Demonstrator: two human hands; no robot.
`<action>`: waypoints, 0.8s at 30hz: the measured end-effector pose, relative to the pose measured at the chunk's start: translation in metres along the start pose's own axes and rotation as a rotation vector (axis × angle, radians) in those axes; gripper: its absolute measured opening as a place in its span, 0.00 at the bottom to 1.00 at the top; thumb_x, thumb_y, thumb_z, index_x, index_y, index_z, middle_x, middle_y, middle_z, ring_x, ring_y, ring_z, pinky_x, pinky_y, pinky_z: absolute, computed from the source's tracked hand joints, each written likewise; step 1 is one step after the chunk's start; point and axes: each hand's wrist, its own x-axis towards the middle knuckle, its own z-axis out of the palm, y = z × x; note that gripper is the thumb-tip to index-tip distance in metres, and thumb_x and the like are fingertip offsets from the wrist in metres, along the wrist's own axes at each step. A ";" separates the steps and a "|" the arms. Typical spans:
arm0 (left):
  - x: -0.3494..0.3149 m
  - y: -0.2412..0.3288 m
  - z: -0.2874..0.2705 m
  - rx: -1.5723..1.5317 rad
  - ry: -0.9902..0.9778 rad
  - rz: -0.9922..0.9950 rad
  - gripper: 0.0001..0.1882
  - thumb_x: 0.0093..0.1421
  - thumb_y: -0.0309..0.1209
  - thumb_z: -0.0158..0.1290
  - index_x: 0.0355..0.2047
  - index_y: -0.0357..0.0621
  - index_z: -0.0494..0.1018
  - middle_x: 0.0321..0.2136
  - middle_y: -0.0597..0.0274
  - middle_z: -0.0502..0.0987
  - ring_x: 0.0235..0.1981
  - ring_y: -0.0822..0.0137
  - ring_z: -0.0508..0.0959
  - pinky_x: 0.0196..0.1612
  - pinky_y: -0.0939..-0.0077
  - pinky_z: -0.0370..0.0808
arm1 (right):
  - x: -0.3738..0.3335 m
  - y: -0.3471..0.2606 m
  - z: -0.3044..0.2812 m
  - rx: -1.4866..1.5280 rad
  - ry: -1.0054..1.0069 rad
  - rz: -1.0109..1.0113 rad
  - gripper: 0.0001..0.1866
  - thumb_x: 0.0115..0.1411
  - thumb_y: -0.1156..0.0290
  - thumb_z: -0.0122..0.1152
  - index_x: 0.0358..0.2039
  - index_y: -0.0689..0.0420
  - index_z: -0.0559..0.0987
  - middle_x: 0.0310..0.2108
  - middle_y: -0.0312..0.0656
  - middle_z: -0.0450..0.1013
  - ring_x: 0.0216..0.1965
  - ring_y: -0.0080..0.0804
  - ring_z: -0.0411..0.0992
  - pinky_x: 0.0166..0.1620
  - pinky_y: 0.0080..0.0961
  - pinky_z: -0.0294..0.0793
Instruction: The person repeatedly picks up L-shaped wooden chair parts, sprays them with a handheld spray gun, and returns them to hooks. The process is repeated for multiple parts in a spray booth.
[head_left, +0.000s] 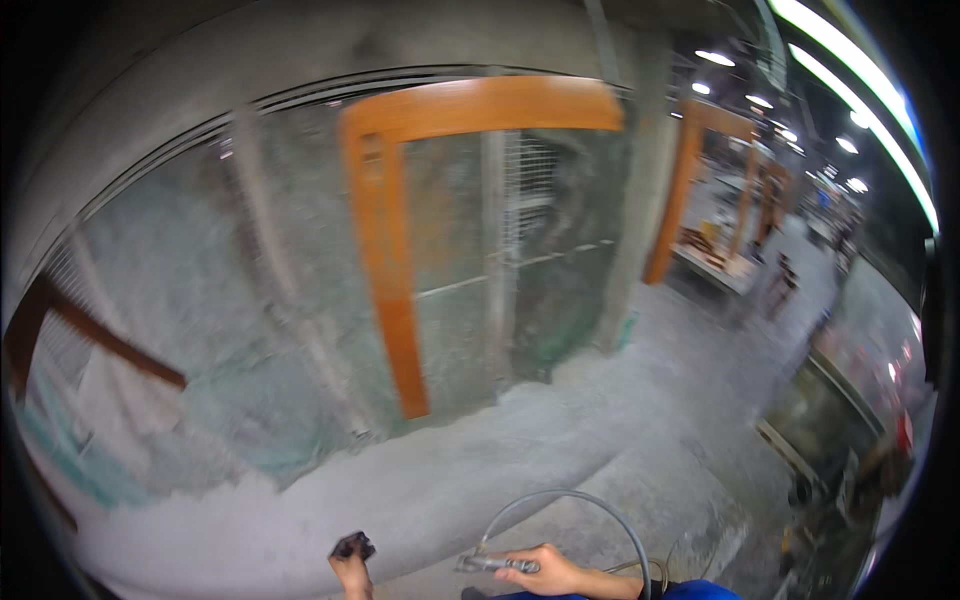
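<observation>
At the bottom of the head view, my left hand (352,575) is closed around a small dark, lumpy object (353,545), too blurred to identify. To its right, my right hand (548,572) grips a grey metal spray gun (485,563), held nearly level and pointing left. From the gun a grey hose (575,492) arcs up and round towards my right forearm. In front of both hands, apart from them, hangs an orange-brown wooden frame piece (480,105), with a long top bar and a leg of two strips reaching down on its left.
Behind the frame stands a dusty greenish wall (300,250) with metal uprights and mesh. A dark brown wooden piece (120,345) is at the left. Farther right are another orange wooden frame (680,190), a low table (715,265) with items, and a framed panel (825,410).
</observation>
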 end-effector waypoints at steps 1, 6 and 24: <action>-0.001 -0.014 0.015 -0.010 -0.106 -0.046 0.07 0.66 0.24 0.55 0.36 0.31 0.79 0.27 0.56 0.81 0.26 0.66 0.81 0.32 0.70 0.82 | -0.007 -0.004 -0.001 0.010 -0.010 0.025 0.24 0.65 0.56 0.66 0.58 0.53 0.80 0.43 0.50 0.83 0.39 0.34 0.83 0.45 0.27 0.80; 0.005 -0.024 0.097 0.215 -0.442 -0.081 0.08 0.66 0.24 0.56 0.33 0.29 0.78 0.24 0.52 0.81 0.22 0.63 0.82 0.27 0.69 0.84 | -0.033 -0.026 -0.040 0.278 0.020 0.061 0.20 0.66 0.65 0.66 0.56 0.58 0.80 0.44 0.46 0.83 0.41 0.35 0.82 0.48 0.30 0.79; -0.099 -0.047 0.208 0.228 -0.346 -0.063 0.10 0.70 0.31 0.53 0.33 0.38 0.76 0.23 0.65 0.74 0.22 0.72 0.73 0.30 0.75 0.78 | -0.074 0.014 -0.196 0.126 -0.060 -0.101 0.20 0.67 0.59 0.64 0.55 0.55 0.81 0.48 0.47 0.82 0.46 0.30 0.79 0.51 0.32 0.77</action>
